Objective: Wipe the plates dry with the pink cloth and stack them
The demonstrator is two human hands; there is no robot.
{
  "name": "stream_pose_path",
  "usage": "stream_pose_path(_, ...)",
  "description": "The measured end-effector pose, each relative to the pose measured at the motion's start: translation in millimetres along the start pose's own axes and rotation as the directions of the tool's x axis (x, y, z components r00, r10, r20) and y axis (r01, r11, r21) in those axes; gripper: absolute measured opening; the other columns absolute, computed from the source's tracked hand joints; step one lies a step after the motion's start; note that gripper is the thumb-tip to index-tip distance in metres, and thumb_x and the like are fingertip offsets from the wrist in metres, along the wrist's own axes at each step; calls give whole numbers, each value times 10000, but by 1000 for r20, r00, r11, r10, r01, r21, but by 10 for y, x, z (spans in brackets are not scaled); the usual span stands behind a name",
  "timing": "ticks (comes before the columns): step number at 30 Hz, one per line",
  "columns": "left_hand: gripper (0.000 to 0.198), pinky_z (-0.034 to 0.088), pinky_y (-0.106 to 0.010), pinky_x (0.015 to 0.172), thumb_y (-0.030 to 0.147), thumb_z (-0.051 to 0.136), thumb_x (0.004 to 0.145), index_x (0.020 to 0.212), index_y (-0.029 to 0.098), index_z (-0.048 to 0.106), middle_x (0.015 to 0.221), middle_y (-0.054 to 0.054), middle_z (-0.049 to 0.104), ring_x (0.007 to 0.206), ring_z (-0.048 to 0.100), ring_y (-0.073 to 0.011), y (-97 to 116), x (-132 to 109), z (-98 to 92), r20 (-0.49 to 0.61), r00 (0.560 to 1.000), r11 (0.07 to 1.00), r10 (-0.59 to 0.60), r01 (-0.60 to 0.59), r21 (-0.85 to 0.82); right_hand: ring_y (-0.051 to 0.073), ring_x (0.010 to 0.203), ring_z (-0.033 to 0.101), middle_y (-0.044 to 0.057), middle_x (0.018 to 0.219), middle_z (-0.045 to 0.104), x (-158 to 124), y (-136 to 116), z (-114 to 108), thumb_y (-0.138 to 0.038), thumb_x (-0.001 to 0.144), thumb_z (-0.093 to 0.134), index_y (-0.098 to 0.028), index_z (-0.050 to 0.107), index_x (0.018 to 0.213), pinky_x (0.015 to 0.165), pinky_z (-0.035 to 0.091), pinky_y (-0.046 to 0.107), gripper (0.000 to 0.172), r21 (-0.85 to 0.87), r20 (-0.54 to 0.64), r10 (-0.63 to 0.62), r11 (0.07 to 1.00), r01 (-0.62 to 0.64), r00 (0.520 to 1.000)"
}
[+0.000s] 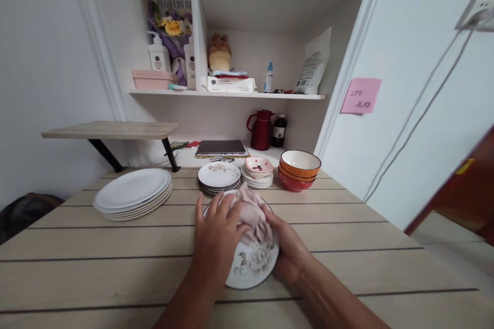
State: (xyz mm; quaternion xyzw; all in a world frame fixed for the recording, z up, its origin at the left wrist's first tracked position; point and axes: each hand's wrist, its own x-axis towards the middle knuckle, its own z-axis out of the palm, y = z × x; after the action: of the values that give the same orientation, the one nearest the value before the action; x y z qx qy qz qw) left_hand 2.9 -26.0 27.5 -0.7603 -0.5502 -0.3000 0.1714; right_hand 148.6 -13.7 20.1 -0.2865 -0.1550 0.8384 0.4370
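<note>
Just above the table, a white plate (pixel 247 270) with a dark rim and a brown flower print is tilted toward me. My right hand (pixel 289 247) grips its right edge, thumb on the upper face and fingers underneath. A crumpled pale pink cloth (pixel 252 218) lies bunched on the plate's upper part. Over the cloth's left side and the plate's left edge is my left hand (pixel 219 229), its fingers curved and its thumb pressing the cloth. The fingertips' contact is partly hidden by the cloth.
Behind the plate stand a stack of flowered plates (pixel 219 175), small dishes (pixel 258 167) and stacked bowls (pixel 300 169). White oval plates (pixel 133 190) are piled at left, near a raised wooden stand (pixel 110 130). A red jug (pixel 261 131) and dark bottle (pixel 279 131) stand at the back, below shelves (pixel 231 94).
</note>
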Motion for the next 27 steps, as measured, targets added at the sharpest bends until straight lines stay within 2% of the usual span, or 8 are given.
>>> stream_pose_path(3, 319, 258, -663, 1094, 308, 719, 783, 1084, 229, 652, 1227, -65, 662, 1194, 552, -311, -27, 22, -34, 10, 995, 994, -97, 96, 57, 253, 908, 709, 139, 993, 752, -9, -141, -34, -434, 886, 548, -82, 574, 1243, 906, 502, 415, 502, -17, -106, -116, 993, 115, 988)
stream_pose_path(7, 305, 297, -623, 1102, 298, 721, 779, 1059, 192, 661, 1246, -93, 652, 1217, 538, -309, 37, -3, 49, 60, 998, 999, -30, 28, 42, 268, 920, 709, 123, 1007, 753, -21, -322, -104, -418, 884, 555, -114, 564, 1257, 905, 509, 442, 482, -31, -187, -254, 967, 252, 949)
stream_pose_path(10, 390, 334, -580, 1109, 309, 736, 763, 1120, 184, 640, 1315, -88, 610, 1249, 514, -296, 126, -38, 146, 69, 994, 996, 88, -86, -20, 261, 914, 710, 132, 1012, 749, -28, -312, -98, -419, 899, 532, -97, 580, 1231, 889, 518, 419, 465, -28, -137, -243, 970, 241, 960)
stream_pose_path(13, 476, 326, -570, 1123, 327, 731, 767, 1202, 187, 598, 1363, -80, 574, 1271, 496, -285, 167, -55, 187, 50, 982, 982, 183, -181, -53, 237, 874, 715, 132, 970, 754, -9, -170, -48, -412, 913, 515, -76, 602, 1191, 868, 521, 373, 445, -27, -85, -152, 988, 150, 985)
stream_pose_path(15, 468, 314, -589, 1122, 326, 717, 781, 1215, 203, 593, 1350, -76, 585, 1266, 500, -287, 143, -49, 161, 38, 983, 983, 181, -180, -41, 218, 842, 718, 116, 936, 759, 15, -55, -9, -405, 911, 519, -86, 610, 1182, 856, 521, 349, 429, -10, -52, -80, 997, 80, 995)
stream_pose_path(18, 420, 292, -649, 1098, 332, 692, 804, 1206, 250, 605, 1322, -65, 608, 1248, 512, -315, 52, -15, 72, 10, 998, 998, 62, -62, 19, 223, 846, 717, 112, 921, 762, 34, 37, 18, -408, 904, 521, -102, 601, 1210, 871, 514, 374, 440, 13, -8, -31, 999, 31, 999)
stream_pose_path(22, 379, 342, -683, 1033, 340, 671, 819, 1179, 229, 624, 1313, -103, 608, 1223, 523, -356, -33, 16, 11, -10, 997, 993, -73, 74, 94, 271, 923, 706, 146, 971, 754, 13, -76, -35, -449, 882, 537, -86, 572, 1253, 916, 492, 450, 520, -7, -64, -91, 996, 91, 994)
stream_pose_path(27, 371, 384, -589, 1073, 376, 688, 800, 1122, 196, 644, 1340, -102, 589, 1254, 512, -315, 97, -39, 112, 42, 993, 994, 107, -106, -21, 285, 910, 707, 141, 972, 755, -27, -307, -119, -453, 882, 542, -86, 572, 1240, 897, 506, 452, 514, -20, -162, -231, 973, 230, 960)
